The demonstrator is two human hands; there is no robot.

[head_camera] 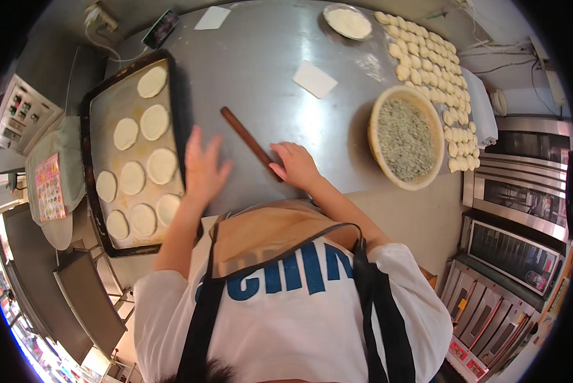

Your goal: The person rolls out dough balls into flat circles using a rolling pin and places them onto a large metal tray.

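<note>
A dark wooden rolling pin (249,140) lies aslant on the metal worktop (262,62). My right hand (296,165) is at its near end, thumb and fingers touching or just over the wood; whether it grips the pin is unclear. My left hand (204,165), somewhat blurred, is spread with nothing in it, beside the right rim of a dark baking tray (175,119). Several flat rounds of pale dough (155,122) lie spaced out on the tray. A wide bowl (373,129) of chopped greenish filling (406,139) stands to the right.
Rows of small dough pieces (425,62) cover the right back corner. A bowl of white flour (347,23) stands at the back, with scattered flour (370,66) near it. A white dough scraper or card (315,79), another white card (212,17) and a phone (160,28) lie farther off.
</note>
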